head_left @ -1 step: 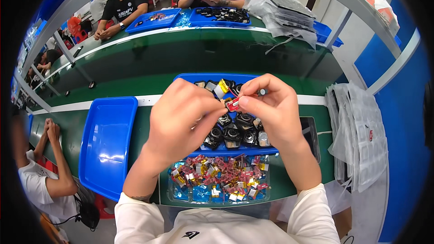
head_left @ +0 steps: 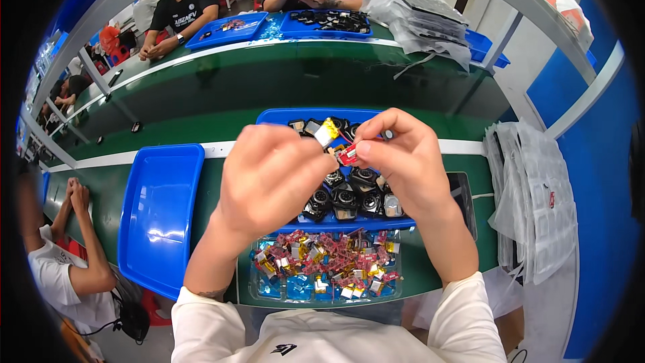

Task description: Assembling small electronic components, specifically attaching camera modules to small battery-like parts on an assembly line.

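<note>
My right hand [head_left: 403, 154] pinches a small red circuit board [head_left: 348, 154] between thumb and fingers, above a blue tray [head_left: 282, 117]. A silver-and-yellow battery [head_left: 328, 132] hangs beside the board, with thin red wires near it. My left hand [head_left: 269, 175] is slightly blurred, its fingers curled together at the board's left end. Whatever its fingertips grip is hidden. Black round-faced housings [head_left: 345, 199] with parts inside fill the blue tray below. Nearer to me, a clear plastic tray [head_left: 259, 290] holds a heap of red boards with batteries [head_left: 329, 255].
A bare blue tray [head_left: 158, 218] lies to my left. At the right are a dark flat tablet-like device [head_left: 462, 202] and stacked clear plastic trays [head_left: 541, 202]. Across the green bench [head_left: 269, 81], two people sit by blue trays; another person sits at the left. Metal frame posts rise around.
My left hand has shifted slightly, its fingers turning and blurring. The battery beside the board shows a little more and sits slightly farther left. My right hand keeps its pinch.
</note>
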The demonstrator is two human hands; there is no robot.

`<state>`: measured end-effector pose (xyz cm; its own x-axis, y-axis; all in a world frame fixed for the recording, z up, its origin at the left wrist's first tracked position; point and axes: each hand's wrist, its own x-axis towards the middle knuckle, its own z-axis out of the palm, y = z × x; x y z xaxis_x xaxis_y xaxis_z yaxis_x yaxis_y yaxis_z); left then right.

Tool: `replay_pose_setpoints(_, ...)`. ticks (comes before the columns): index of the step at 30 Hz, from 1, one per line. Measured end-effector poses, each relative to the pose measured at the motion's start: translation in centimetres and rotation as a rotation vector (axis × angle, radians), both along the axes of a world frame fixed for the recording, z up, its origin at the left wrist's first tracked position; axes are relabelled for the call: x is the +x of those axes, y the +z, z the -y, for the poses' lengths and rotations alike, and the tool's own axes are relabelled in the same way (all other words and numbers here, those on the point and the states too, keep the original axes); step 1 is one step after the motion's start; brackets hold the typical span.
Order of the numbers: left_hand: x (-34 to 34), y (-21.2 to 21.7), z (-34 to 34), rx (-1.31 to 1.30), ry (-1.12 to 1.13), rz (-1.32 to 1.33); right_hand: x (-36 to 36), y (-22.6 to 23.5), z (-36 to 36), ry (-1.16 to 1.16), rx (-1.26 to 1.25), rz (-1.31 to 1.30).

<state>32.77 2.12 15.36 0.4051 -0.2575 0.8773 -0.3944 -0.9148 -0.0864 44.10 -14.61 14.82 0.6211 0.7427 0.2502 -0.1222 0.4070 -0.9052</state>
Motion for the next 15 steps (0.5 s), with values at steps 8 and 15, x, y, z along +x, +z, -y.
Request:
replay_pose_setpoints(8,1.2,-0.4,-0.3,-0.101,-0.059,0.006,0.9,-1.3,-0.8,0.042,-0.043,-0.019)
replay_pose_setpoints(15,1.1,-0.8,-1.0,-0.224,-0.072,-0.2,0.7,-0.3,-0.5,-0.047,-0.212,0.235)
